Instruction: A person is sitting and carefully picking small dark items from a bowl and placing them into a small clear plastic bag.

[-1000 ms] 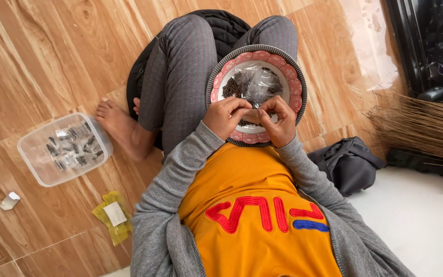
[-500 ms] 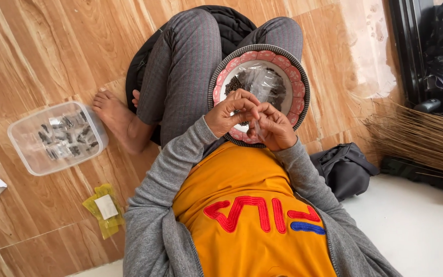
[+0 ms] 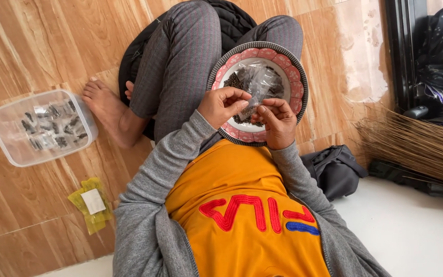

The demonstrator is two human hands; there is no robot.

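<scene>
A round plate (image 3: 295,78) with a pink patterned rim rests on my lap, holding small dark pieces. Over it I hold a small clear plastic bag (image 3: 257,82) with dark bits inside. My left hand (image 3: 223,105) pinches the near edge of the bag from the left. From the right, my right hand (image 3: 278,121) pinches the same edge with thumb and forefinger. The fingertips of both hands almost meet above the plate's near half. My grey-trousered legs are crossed beneath the plate.
A clear plastic box (image 3: 42,126) of small filled packets sits on the wooden floor at left, near my bare foot (image 3: 106,110). A yellow packet (image 3: 91,204) lies closer in. At right are a straw broom (image 3: 416,146) and a black bag (image 3: 334,169).
My hands have drawn slightly apart and the clear bag now stands up between the fingertips. The view has shifted a little, moving the box leftward.
</scene>
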